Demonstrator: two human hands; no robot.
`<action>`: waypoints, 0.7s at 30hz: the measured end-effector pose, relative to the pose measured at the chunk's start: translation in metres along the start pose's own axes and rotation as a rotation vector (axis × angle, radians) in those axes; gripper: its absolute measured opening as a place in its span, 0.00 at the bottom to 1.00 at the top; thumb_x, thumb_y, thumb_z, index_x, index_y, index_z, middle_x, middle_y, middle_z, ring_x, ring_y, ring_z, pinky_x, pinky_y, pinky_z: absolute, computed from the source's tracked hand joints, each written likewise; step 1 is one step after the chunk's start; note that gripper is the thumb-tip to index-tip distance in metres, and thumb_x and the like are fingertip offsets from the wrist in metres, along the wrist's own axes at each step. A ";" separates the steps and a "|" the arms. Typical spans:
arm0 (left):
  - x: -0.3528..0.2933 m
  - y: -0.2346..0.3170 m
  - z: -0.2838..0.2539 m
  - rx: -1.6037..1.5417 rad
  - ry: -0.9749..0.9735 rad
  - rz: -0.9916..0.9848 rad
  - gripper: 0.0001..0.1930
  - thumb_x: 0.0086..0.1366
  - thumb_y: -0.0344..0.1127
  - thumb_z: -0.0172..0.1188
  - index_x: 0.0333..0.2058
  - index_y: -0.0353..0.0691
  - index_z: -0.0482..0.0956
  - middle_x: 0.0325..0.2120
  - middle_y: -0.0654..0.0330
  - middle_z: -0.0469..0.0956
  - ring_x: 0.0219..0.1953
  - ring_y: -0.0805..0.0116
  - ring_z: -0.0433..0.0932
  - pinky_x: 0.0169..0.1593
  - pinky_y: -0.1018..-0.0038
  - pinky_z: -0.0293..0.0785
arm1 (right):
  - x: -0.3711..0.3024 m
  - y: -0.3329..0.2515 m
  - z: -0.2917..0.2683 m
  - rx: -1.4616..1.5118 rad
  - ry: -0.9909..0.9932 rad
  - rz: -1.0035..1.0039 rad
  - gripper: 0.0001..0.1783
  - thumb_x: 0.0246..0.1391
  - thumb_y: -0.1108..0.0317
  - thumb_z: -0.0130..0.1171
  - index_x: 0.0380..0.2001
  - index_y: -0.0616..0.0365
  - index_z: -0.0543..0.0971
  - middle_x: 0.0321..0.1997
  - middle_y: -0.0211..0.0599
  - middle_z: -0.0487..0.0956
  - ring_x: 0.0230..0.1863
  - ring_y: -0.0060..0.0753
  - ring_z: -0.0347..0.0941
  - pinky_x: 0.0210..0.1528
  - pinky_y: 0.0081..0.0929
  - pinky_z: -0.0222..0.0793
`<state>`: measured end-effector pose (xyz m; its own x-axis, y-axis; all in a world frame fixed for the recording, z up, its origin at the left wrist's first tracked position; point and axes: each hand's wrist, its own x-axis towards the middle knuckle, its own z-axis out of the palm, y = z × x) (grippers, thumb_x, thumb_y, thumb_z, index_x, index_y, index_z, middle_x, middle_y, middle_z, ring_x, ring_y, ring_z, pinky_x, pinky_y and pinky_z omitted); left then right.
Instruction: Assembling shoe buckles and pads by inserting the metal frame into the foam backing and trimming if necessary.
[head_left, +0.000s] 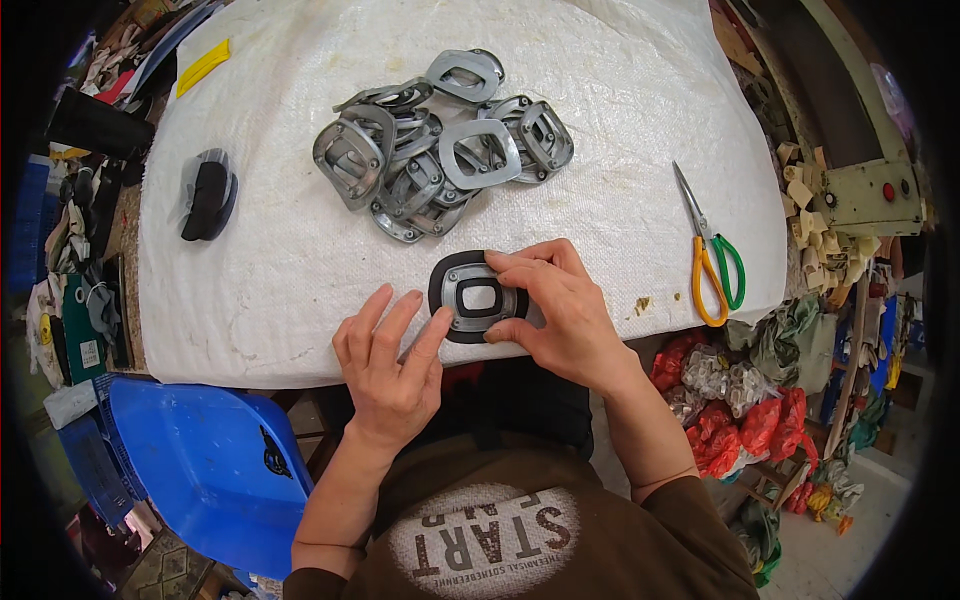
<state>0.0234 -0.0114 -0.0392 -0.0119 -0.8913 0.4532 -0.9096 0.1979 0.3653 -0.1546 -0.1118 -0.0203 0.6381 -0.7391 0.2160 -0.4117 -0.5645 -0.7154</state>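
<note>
Near the front edge of the white-covered table, a grey metal frame (pixel 457 312) lies on a black rounded pad (pixel 438 285) with a hole through its middle. My right hand (pixel 568 315) pinches the right side of the pair, index finger at the upper edge and thumb at the lower. On the left, my left hand (pixel 392 372) has its fingers spread, its index fingertip touching the frame's lower left side. Beyond my hands lies a loose pile of similar grey metal frames (pixel 482 182), several overlapping.
Scissors (pixel 702 228) with orange and green handles lie at the right. Black pads (pixel 207 200) in clear plastic and a yellow strip (pixel 203 67) are at the left. A blue bin (pixel 205 430) stands below the table's left front; red bags (pixel 715 440) sit at lower right.
</note>
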 end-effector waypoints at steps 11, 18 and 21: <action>0.006 0.003 -0.011 -0.136 -0.047 -0.013 0.23 0.45 0.24 0.57 0.45 0.40 0.76 0.47 0.53 0.68 0.50 0.52 0.66 0.51 0.65 0.60 | -0.006 0.007 0.000 -0.007 0.026 -0.093 0.30 0.26 0.70 0.71 0.38 0.58 0.71 0.50 0.33 0.75 0.46 0.43 0.67 0.45 0.32 0.68; -0.002 0.027 -0.027 -1.086 0.042 -0.558 0.21 0.59 0.29 0.51 0.52 0.29 0.66 0.48 0.50 0.65 0.47 0.65 0.67 0.49 0.70 0.64 | -0.021 -0.015 -0.010 0.064 0.177 -0.200 0.30 0.26 0.70 0.72 0.39 0.56 0.71 0.50 0.37 0.75 0.45 0.45 0.69 0.45 0.33 0.68; 0.000 0.028 -0.020 -1.498 -0.155 -0.900 0.17 0.64 0.33 0.48 0.48 0.27 0.68 0.35 0.58 0.75 0.32 0.76 0.73 0.40 0.81 0.70 | -0.030 -0.030 -0.012 -0.008 0.152 -0.233 0.31 0.25 0.68 0.72 0.39 0.57 0.71 0.50 0.38 0.75 0.46 0.46 0.69 0.46 0.33 0.67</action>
<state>0.0065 0.0020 -0.0129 0.1179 -0.9345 -0.3358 0.4774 -0.2432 0.8444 -0.1694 -0.0772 0.0030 0.6116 -0.6350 0.4719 -0.2704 -0.7283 -0.6297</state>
